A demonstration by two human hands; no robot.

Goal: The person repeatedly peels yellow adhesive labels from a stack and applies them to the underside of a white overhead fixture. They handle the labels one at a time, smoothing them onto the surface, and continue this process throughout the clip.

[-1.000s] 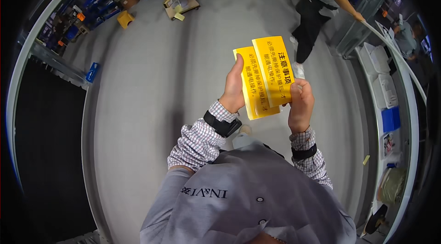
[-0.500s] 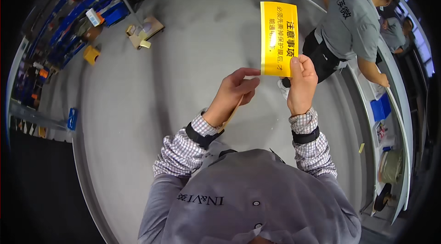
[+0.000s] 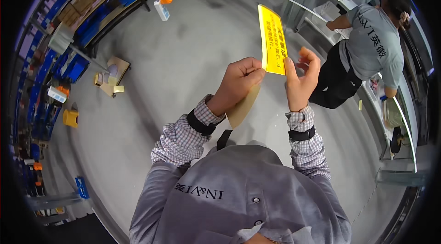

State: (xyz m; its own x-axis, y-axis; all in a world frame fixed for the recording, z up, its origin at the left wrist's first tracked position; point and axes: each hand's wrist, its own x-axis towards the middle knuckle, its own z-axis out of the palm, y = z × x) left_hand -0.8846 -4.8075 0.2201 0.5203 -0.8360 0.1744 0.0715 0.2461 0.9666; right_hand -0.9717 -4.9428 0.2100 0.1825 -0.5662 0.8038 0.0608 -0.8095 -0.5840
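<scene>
A yellow label (image 3: 273,42) with dark print is held up in front of me, tilted so that its face is narrowed. My left hand (image 3: 238,82) is closed, pinching the label's lower left corner between thumb and fingers. From beneath that same hand hangs a tan piece of paper (image 3: 242,108), its upper part hidden by the palm. My right hand (image 3: 302,78) is just right of the label, fingers half curled and apart from the thumb. Its thumb tip is at the label's lower right edge; whether it touches cannot be made out.
A co-worker (image 3: 372,51) in a grey shirt stands at right beside a white-topped bench (image 3: 404,124). Shelving with blue bins (image 3: 69,72) lines the left. A low wheeled board (image 3: 120,69) and a yellow bin (image 3: 70,118) are on the grey floor (image 3: 193,28).
My right hand has loosened from the label and its fingers have spread. My left hand has closed on the corner. The label has turned edgeward, more tan paper shows, and the view has swung right.
</scene>
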